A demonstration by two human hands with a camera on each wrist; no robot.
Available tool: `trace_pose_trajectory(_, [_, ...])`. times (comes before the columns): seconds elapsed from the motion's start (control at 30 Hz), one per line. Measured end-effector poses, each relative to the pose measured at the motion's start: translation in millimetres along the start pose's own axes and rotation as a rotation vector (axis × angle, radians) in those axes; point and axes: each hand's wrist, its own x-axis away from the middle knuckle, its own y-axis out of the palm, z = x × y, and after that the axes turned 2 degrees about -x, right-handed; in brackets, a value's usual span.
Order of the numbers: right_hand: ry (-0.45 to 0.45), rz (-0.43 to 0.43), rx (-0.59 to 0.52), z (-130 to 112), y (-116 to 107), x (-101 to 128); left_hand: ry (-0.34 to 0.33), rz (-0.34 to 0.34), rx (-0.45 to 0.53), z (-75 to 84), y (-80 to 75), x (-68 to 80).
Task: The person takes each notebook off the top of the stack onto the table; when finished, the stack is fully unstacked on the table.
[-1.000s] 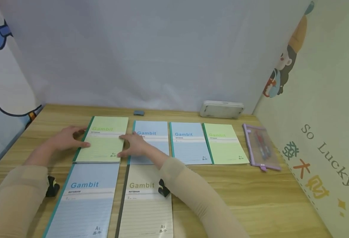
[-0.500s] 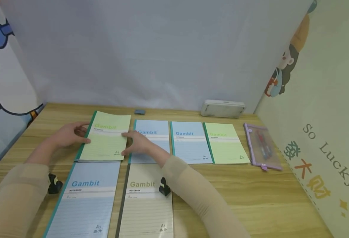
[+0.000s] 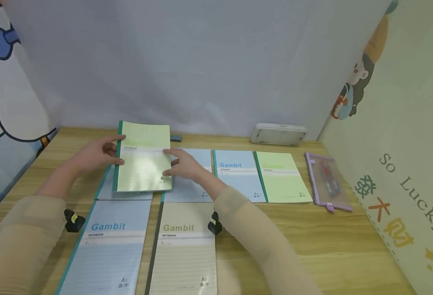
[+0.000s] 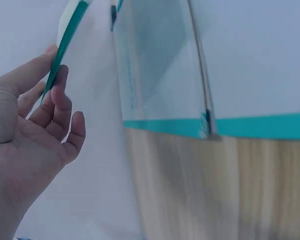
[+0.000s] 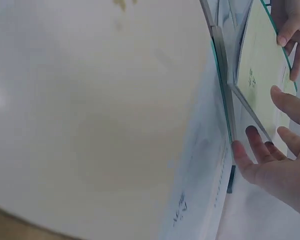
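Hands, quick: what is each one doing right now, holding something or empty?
Left hand: pinches the spine edge of the green notebook, lifted off the table.
Right hand: holds the same notebook's opposite edge.

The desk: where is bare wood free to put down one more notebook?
Bare wooden desk lies in front of the green notebook and purple pencil pouch, right of the beige notebook. A strip stays bare along the back wall, left of the white case. The centre and left front are crowded with notebooks.
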Motion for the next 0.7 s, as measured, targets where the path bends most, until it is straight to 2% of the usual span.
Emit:
trace_pose_trajectory(0.23, [-0.043, 0.06, -0.022, 1, -28, 7, 0.033, 0.053, -0.039, 26.9, -1.8, -2.7])
trace_pose_trajectory(0.37, [-0.044, 0.076, -0.058, 4, -42, 14, 0.05, 0.059, -0.056, 43.1, 0.2, -3.0])
trace_pose_trajectory(0.5, [-0.055, 0.08, -0.104, 6, -58, 24, 0.077, 0.063, -0.056, 60.2, 4.9, -1.7])
trace_pose_trajectory(0.7, [-0.11, 0.087, -0.107, 7, -84, 41, 0.125, 0.098, -0.017, 81.8, 17.5, -2.4])
